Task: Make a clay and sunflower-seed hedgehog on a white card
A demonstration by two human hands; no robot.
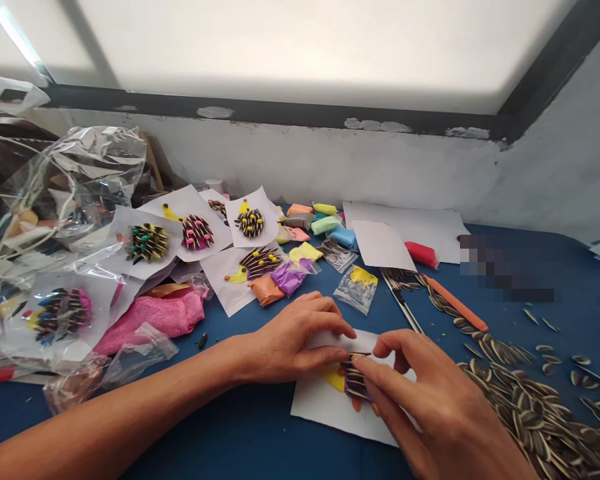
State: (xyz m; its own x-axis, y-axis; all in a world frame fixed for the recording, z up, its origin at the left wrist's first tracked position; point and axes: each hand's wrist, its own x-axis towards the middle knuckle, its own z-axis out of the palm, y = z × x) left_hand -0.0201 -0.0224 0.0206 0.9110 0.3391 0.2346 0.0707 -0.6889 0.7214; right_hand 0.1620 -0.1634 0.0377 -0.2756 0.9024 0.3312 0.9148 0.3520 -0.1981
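Yellow-and-purple, seed-spined figure [353, 380] lies by parted, empty left grip [296, 338]; right grip's [427, 398] state unclear.

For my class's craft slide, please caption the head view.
Left hand and right hand at a seed-spined clay hedgehog on white paper, sunflower seeds heaped nearby.

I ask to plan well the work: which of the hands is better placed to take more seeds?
Probably the right hand: the loose seeds lie right beside it. The left hand is farther away, over the paper.
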